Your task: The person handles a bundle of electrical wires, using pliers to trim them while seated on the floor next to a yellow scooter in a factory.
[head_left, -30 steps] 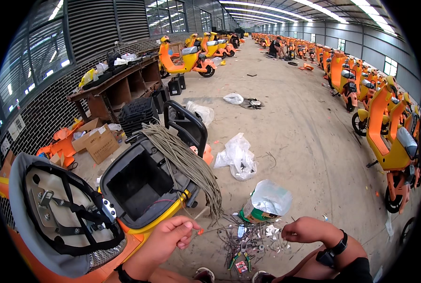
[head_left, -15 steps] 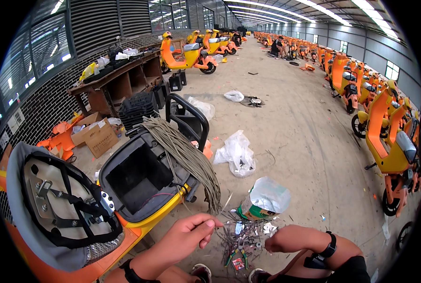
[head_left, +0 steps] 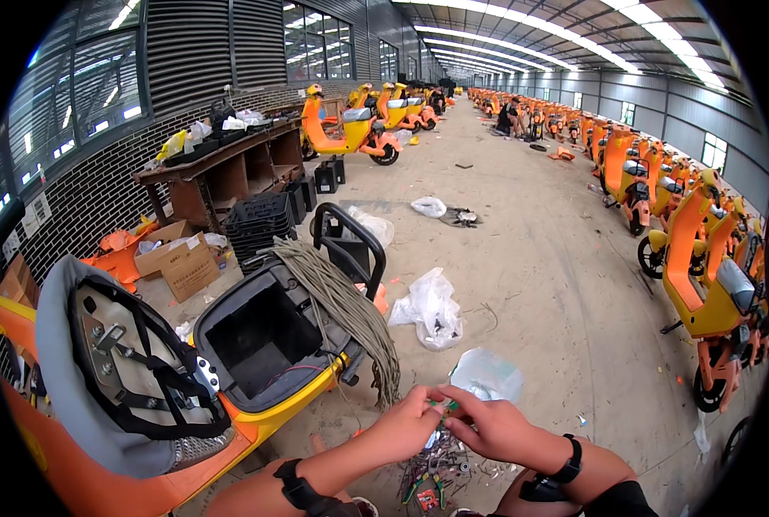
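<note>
My left hand (head_left: 412,424) and my right hand (head_left: 498,426) meet fingertip to fingertip in front of a cut-open plastic tub (head_left: 488,373). Both are pinched closed; whatever lies between the fingers is too small or hidden to name. Below them on the concrete floor lie pliers (head_left: 422,489) with green and yellow handles, among scattered dark strips and small parts. To my left stands an orange and yellow scooter (head_left: 255,431), its grey seat (head_left: 65,345) tipped up and its black storage bin (head_left: 264,323) uncovered. A bundle of grey-green cables (head_left: 337,306) drapes over the bin's far side.
Ahead lies a clear plastic bag (head_left: 432,310). At the left are cardboard boxes (head_left: 188,265), stacked black trays (head_left: 259,226) and a brown workbench (head_left: 221,168). A long row of scooters (head_left: 703,276) lines the right; another person (head_left: 512,118) sits far off.
My hands, which were apart over the floor, have come together near the tub. The view has tilted up slightly, so the scene sits lower.
</note>
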Demonstrator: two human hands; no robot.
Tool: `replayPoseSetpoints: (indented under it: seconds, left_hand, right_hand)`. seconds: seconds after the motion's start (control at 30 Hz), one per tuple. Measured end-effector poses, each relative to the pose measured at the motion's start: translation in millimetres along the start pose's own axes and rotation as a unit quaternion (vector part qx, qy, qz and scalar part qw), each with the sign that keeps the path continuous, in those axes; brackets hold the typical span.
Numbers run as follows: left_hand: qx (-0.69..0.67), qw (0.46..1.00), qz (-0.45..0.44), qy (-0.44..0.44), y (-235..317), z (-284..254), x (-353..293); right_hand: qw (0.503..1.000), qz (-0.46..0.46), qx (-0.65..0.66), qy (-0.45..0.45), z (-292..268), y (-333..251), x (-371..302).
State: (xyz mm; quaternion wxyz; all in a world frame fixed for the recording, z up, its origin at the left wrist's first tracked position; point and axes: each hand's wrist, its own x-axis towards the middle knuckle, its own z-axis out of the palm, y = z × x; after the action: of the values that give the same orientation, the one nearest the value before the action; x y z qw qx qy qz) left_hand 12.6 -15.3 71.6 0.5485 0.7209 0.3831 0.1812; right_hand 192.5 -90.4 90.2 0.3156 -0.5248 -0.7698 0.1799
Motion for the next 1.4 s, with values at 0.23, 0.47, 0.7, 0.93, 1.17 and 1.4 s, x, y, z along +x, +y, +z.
replayPoseSetpoints:
  seconds: [0.23,0.47,0.7,0.93,1.17,1.4]
  left_hand:
    - [0.038,0.998,0.049,0.005,-4,13,49]
    - [0.107,0.991,0.077,0.034,6,16,60]
    - [0.124,0.983,0.137,0.012,13,55,51]
    - [0.255,0.946,0.197,-0.021,5,55,26]
    - [0.321,0.924,0.192,-0.079,28,45,-22]
    - [0.167,0.98,0.106,0.013,18,33,-63]
  right_hand:
    - [0.999,0.012,-0.036,0.035,16,43,0]
    - [0.991,0.027,-0.091,0.096,0,41,15]
    - [0.977,0.115,-0.09,0.158,-19,22,-26]
    - [0.972,0.104,-0.16,0.135,-9,7,-55]
    - [0.975,0.047,-0.131,0.174,7,-8,-81]
    - [0.983,0.067,0.033,0.168,8,-7,-69]
